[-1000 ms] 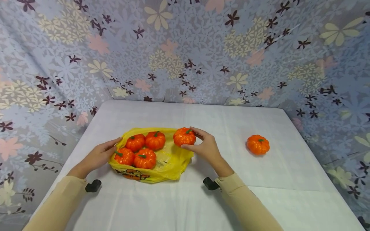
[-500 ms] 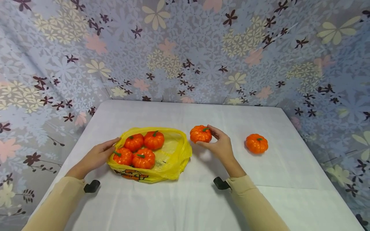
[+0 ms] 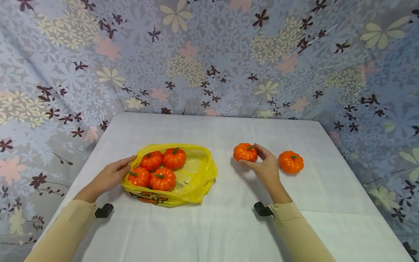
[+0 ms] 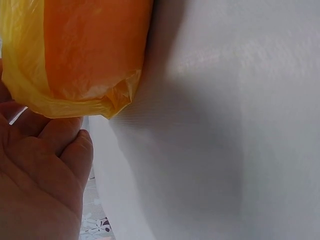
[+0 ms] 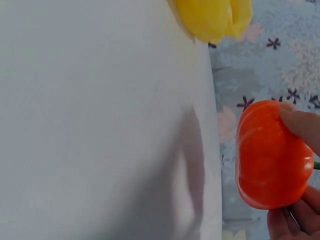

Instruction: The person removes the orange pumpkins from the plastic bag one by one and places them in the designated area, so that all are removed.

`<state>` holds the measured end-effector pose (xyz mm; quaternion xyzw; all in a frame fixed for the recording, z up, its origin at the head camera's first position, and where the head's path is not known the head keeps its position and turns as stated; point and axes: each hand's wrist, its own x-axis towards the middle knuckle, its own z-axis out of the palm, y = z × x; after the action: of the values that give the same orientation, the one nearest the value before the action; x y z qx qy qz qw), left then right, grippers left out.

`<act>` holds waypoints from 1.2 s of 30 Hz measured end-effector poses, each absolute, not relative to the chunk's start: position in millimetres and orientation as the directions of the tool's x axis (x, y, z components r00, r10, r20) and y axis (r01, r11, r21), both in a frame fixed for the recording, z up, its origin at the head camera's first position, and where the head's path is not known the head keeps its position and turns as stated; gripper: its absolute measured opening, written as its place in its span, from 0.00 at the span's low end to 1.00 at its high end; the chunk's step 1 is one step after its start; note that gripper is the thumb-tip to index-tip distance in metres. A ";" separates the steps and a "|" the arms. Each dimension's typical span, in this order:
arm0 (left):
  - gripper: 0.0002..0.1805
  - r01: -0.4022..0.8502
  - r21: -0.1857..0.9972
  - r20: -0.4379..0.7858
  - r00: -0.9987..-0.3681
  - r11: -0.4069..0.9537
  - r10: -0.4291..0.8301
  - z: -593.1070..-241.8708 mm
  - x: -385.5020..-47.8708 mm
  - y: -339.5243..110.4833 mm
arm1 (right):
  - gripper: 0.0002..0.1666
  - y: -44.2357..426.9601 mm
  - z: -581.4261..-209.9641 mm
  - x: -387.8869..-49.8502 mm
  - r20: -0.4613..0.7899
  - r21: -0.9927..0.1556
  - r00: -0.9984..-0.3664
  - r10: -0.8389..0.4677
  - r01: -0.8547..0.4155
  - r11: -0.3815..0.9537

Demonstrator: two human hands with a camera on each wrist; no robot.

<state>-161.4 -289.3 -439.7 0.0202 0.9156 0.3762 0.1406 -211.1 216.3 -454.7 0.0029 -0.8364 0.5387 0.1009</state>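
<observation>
At the left end of the yellow plastic bag (image 3: 199,182), the left hand (image 3: 108,179) grips its rim. The left wrist view shows the bag (image 4: 22,60) against the curled fingers of that hand (image 4: 42,175). Several orange pumpkins (image 3: 163,179) lie in the bag's left part. The right hand (image 3: 270,174) holds another orange pumpkin (image 3: 245,153) between thumb and fingers, above the table and right of the bag. Up close in the right wrist view, this glossy pumpkin (image 5: 270,155) is apart from its shadow; part of the hand (image 5: 300,215) is out of frame.
One more orange pumpkin (image 3: 291,162) sits on the white-covered table (image 3: 216,233), just right of the right hand. A flowered cloth (image 3: 229,54) hangs behind the table and shows at both sides. Each wrist has a black device (image 3: 104,211) near the sleeve.
The right hand has carried its pumpkin rightward, from over the bag's right end to near the pumpkin on the table. The left hand has stayed at the bag's left rim.
</observation>
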 end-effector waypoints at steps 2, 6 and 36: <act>0.30 -0.070 0.695 -0.244 -0.959 0.716 0.142 -440.0 -161.7 -290.1 | 0.48 221.4 -456.0 -210.3 0.163 -0.899 -0.979 0.125 -0.095 0.428; 0.30 -0.080 0.700 -0.249 -0.959 0.710 0.138 -441.2 -162.8 -291.6 | 0.48 231.4 -458.8 -208.2 0.157 -0.890 -0.975 0.157 -0.070 0.450; 0.29 -0.026 0.706 -0.205 -0.964 0.707 0.169 -437.9 -174.2 -296.0 | 0.51 256.0 -465.4 -210.6 0.159 -0.758 -0.958 0.239 0.037 0.651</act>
<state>-174.2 -296.0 -437.9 0.0389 0.9151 0.3805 0.1279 -210.6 256.0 -465.4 -0.0765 -0.9002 0.4105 0.1231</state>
